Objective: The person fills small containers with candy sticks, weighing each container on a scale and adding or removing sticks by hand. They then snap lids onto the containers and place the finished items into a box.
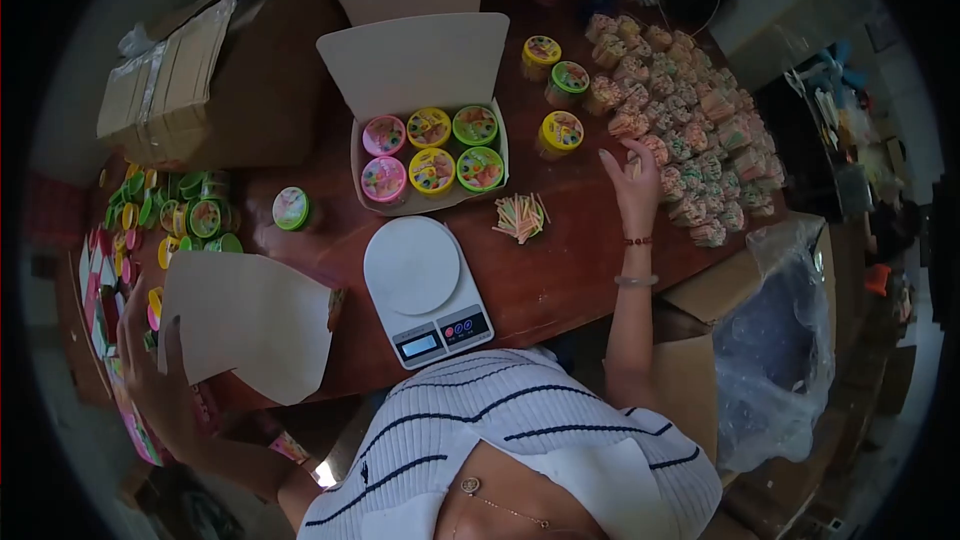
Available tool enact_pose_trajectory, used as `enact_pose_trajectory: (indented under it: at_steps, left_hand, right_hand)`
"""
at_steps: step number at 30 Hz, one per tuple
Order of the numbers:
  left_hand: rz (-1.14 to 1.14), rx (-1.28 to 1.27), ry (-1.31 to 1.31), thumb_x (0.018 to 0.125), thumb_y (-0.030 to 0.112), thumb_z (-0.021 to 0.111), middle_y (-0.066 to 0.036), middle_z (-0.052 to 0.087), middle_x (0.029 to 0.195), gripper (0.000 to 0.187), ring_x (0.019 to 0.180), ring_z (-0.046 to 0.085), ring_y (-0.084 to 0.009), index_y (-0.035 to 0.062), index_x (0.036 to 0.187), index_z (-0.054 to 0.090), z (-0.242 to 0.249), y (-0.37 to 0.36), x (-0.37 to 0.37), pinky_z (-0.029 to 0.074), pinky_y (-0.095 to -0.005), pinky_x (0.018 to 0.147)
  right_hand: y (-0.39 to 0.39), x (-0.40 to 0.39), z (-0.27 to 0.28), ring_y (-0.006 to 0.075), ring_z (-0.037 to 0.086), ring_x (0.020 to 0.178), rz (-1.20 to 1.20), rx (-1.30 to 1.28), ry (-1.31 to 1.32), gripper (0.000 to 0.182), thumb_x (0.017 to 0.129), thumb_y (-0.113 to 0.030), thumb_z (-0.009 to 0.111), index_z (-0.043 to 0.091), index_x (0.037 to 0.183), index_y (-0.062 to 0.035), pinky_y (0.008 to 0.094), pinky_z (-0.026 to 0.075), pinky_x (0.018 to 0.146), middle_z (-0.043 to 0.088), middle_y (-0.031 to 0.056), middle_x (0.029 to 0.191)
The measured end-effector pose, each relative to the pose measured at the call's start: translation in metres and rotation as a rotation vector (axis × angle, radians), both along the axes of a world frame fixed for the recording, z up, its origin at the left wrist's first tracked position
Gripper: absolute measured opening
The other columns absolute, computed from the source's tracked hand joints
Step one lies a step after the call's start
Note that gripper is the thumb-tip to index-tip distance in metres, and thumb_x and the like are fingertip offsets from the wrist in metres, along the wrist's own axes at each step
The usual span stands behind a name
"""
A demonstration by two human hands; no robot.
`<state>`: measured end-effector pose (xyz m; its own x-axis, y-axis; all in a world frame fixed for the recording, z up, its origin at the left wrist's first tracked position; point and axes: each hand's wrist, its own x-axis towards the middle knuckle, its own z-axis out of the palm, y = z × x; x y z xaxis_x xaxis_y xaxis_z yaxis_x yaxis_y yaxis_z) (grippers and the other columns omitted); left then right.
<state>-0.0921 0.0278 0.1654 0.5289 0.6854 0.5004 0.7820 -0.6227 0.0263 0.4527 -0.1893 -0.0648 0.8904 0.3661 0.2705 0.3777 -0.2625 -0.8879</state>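
Note:
My left hand (155, 380) is at the left edge of the table with its fingers apart. Just beyond its fingertips lie small yellow and pink cups or lids (154, 306), and contact with them is not clear. On the right, my right hand (637, 190) reaches the near edge of a heap of wrapped bundles of pastel sticks (690, 130). Its thumb and fingers are apart, beside one bundle. A white kitchen scale (412, 265) with a lit display lies before me. Behind it stands an open white box (415, 65) holding several round tubs (432, 170) with pink, yellow and green lids.
Loose sticks (521, 217) lie right of the scale. Single lidded tubs (560, 132) stand behind them, and a green-lidded one (291, 208) stands left. A folded white carton (255, 320), a large cardboard box (230, 90) and a plastic-lined carton (770, 340) surround the work area.

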Motion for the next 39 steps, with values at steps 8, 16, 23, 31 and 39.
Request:
enact_pose_trajectory:
  at_steps: [8,16,23,31,39]
  left_hand:
    - [-0.207,-0.124,0.017,0.095,0.005,0.062,-0.015,0.073,0.113,0.023,0.099,0.07,-0.0294,-0.002,0.116,0.07,0.002,-0.05,-0.011,0.055,-0.0398,0.09]
    - [0.022,-0.218,-0.082,0.099,0.004,0.056,-0.015,0.073,0.114,0.024,0.106,0.07,-0.0288,0.002,0.118,0.07,-0.024,-0.051,-0.036,0.056,-0.0404,0.093]
    - [-0.115,-0.182,-0.157,0.096,0.001,0.059,-0.014,0.074,0.104,0.018,0.096,0.072,-0.0273,-0.002,0.11,0.07,-0.033,-0.038,-0.005,0.056,-0.0377,0.086]
    - [-0.142,-0.232,-0.181,0.097,0.0,0.058,-0.014,0.074,0.102,0.018,0.094,0.071,-0.0283,-0.0027,0.109,0.07,-0.04,-0.04,-0.011,0.056,-0.0379,0.084]
    - [-0.117,-0.215,-0.198,0.097,0.001,0.059,-0.015,0.074,0.099,0.016,0.092,0.072,-0.0275,-0.0035,0.107,0.07,-0.042,-0.047,-0.015,0.057,-0.0368,0.083]
  right_hand:
    - [0.039,-0.017,0.021,0.027,0.072,0.089,0.135,-0.18,-0.094,0.07,0.079,-0.027,0.089,0.053,0.13,0.0039,0.0408,0.059,0.091,0.069,0.0243,0.101]
    - [-0.061,0.018,0.03,0.041,0.071,0.091,-0.476,-0.652,-0.103,0.071,0.079,-0.042,0.087,0.057,0.128,-0.001,0.0483,0.056,0.076,0.072,0.0261,0.099]
    - [-0.086,0.028,0.02,0.0431,0.07,0.096,-0.343,-0.703,-0.156,0.071,0.078,-0.045,0.086,0.059,0.129,-0.0038,0.0487,0.056,0.081,0.073,0.025,0.103]
    - [-0.086,0.02,0.002,0.042,0.071,0.096,-0.463,-0.637,-0.392,0.068,0.075,-0.048,0.088,0.065,0.118,-0.0003,0.0482,0.057,0.081,0.073,0.0242,0.106]
    - [-0.057,-0.078,0.063,0.0154,0.074,0.089,-0.071,-0.221,-0.288,0.065,0.072,-0.01,0.092,0.062,0.13,-0.0063,0.0337,0.059,0.073,0.075,0.0166,0.101]
